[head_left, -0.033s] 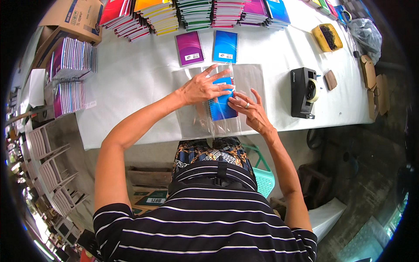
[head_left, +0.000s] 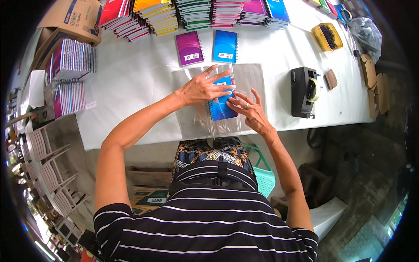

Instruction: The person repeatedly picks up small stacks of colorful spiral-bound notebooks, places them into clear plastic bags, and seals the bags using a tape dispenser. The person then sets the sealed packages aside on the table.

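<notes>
A blue spiral notebook (head_left: 223,111) lies before me, wrapped in clear plastic film with more clear plastic sheets (head_left: 252,81) spread around and under it. My left hand (head_left: 201,88) rests over its upper part, fingers spread and pressing down on the film. At the notebook's right edge, my right hand (head_left: 249,109) touches the film with its fingertips, other fingers stretched out and apart. What lies right under the fingertips is hidden. Beyond the film, a purple notebook (head_left: 189,48) and another blue notebook (head_left: 225,46) lie side by side.
Stacks of colored notebooks (head_left: 194,15) line the table's far side, with more stacks (head_left: 72,61) at left beside a cardboard box (head_left: 78,19). To the right stand a black tape dispenser (head_left: 301,94), a brown block (head_left: 331,79) and a yellow tub (head_left: 326,37) of dark bits.
</notes>
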The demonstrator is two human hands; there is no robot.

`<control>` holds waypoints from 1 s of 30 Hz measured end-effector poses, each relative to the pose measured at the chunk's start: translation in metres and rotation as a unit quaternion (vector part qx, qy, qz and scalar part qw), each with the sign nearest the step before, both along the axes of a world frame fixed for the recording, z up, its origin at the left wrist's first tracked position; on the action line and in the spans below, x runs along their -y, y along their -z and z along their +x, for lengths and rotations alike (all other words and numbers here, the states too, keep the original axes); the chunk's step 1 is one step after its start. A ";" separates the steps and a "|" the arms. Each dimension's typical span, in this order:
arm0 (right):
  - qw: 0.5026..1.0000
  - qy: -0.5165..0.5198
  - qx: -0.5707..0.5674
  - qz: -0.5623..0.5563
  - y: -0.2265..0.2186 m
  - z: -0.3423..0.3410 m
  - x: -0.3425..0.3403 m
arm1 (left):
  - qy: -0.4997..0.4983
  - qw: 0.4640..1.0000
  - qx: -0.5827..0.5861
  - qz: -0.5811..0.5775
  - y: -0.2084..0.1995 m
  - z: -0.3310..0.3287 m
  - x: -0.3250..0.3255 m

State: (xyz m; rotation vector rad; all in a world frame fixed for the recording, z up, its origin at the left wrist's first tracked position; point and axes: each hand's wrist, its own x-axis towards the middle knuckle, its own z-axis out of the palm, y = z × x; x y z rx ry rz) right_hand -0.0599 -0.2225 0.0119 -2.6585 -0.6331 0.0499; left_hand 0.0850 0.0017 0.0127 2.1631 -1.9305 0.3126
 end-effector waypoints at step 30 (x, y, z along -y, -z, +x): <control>0.855 0.471 0.039 0.214 -0.050 -0.066 0.173 | -0.300 0.907 -0.232 0.180 -0.010 -0.014 0.066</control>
